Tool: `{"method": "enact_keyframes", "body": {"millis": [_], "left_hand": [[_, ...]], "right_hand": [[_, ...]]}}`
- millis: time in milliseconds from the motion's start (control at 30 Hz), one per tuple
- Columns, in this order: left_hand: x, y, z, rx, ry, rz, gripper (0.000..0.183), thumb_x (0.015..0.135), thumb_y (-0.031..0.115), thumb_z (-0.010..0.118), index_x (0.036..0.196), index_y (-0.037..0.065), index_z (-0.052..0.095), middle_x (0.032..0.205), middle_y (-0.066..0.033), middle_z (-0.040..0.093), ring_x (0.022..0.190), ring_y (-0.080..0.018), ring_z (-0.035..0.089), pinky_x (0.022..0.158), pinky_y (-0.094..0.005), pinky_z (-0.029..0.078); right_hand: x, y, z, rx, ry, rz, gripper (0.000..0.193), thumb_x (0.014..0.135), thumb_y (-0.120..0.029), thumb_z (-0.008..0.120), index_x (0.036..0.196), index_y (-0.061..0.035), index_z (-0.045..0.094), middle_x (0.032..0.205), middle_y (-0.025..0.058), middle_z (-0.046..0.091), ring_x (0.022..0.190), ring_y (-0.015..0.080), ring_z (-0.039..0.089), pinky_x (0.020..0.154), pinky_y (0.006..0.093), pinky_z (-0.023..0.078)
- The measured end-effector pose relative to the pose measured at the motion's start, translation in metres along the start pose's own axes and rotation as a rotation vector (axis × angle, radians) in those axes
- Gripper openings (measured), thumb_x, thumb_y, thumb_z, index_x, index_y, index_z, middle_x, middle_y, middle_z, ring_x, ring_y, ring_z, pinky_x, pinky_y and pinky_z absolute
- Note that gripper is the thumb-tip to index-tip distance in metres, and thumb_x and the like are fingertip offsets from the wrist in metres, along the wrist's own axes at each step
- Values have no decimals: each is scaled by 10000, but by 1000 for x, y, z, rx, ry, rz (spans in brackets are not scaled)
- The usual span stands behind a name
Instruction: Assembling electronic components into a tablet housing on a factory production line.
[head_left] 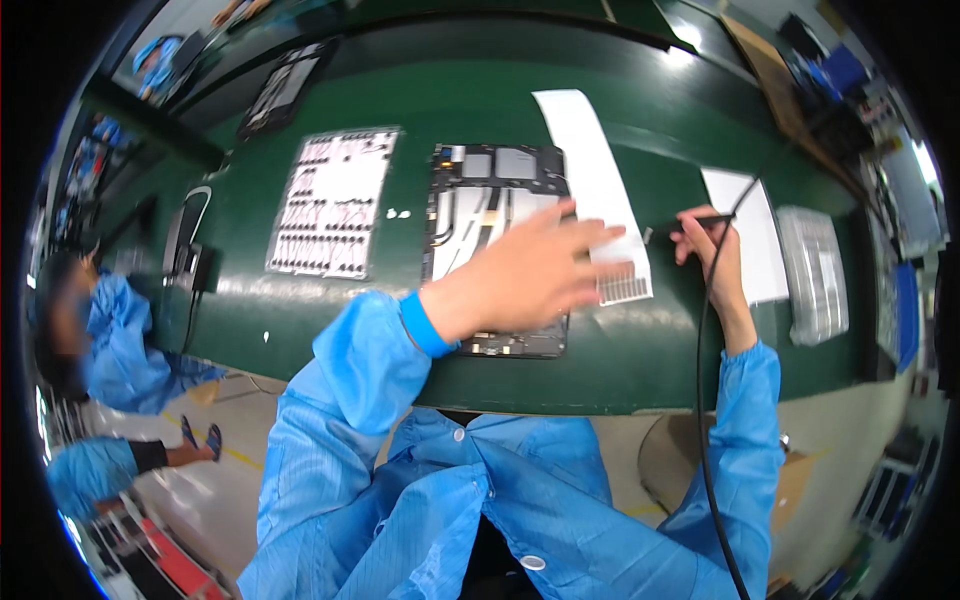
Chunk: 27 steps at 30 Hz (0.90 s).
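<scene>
An opened flat electronic device (pixel 500 165), like a tablet with its inner parts showing, lies on the green table in front of me. My left hand (pixel 525 270) reaches over it with fingers spread, slightly blurred and holding nothing. Its fingertips are close to a long white sheet (pixel 590 140) with a grid of small labels at its near end. The hand hides the middle of the device. To the right of that sheet, my right hand (pixel 722 265) grips a black pen-shaped tool (pixel 714 220), its tip pointing left. A black cable (pixel 703 400) hangs by this hand.
Left of the device is a white sheet of small wired parts (pixel 335 205). Beyond it lies another device (pixel 285 90). A black holder (pixel 185 245) stands far left. On the right are white paper (pixel 765 255) and a clear plastic tray (pixel 818 280). A co-worker (pixel 120 330) sits at left.
</scene>
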<state>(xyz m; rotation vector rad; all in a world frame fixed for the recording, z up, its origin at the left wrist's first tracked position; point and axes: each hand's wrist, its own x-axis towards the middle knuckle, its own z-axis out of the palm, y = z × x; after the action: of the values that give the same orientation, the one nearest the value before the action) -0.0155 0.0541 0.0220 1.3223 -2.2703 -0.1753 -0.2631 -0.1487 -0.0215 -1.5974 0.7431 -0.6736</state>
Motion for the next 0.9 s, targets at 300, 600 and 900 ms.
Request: {"method": "enact_keyframes", "body": {"millis": [300,600,900], "left_hand": [[-74,-87,-45,92,183,-435,1021,797,534,801,1470,-108,379,1389,-305,504,1300,-437,490,1107,-453,410],[-101,-80,-44,106,340,-414,992,837,484,792,1540,-28,316,1473,-302,449,1374,-451,442,1153,-464,376],[-108,-76,-49,115,343,-354,747,863,339,776,1444,-5,457,1442,-186,537,1346,-357,504,1183,-486,353]], "right_hand": [[43,-48,123,141,-171,-38,299,1011,-257,656,1122,21,647,892,117,710,659,113,635,617,256,533],[82,-51,203,86,-165,-86,247,992,-227,691,1050,5,626,827,105,714,669,118,680,590,215,527],[85,-52,207,-2,-201,-52,262,1000,-261,680,1053,-11,621,823,87,720,694,111,698,607,198,532]]}}
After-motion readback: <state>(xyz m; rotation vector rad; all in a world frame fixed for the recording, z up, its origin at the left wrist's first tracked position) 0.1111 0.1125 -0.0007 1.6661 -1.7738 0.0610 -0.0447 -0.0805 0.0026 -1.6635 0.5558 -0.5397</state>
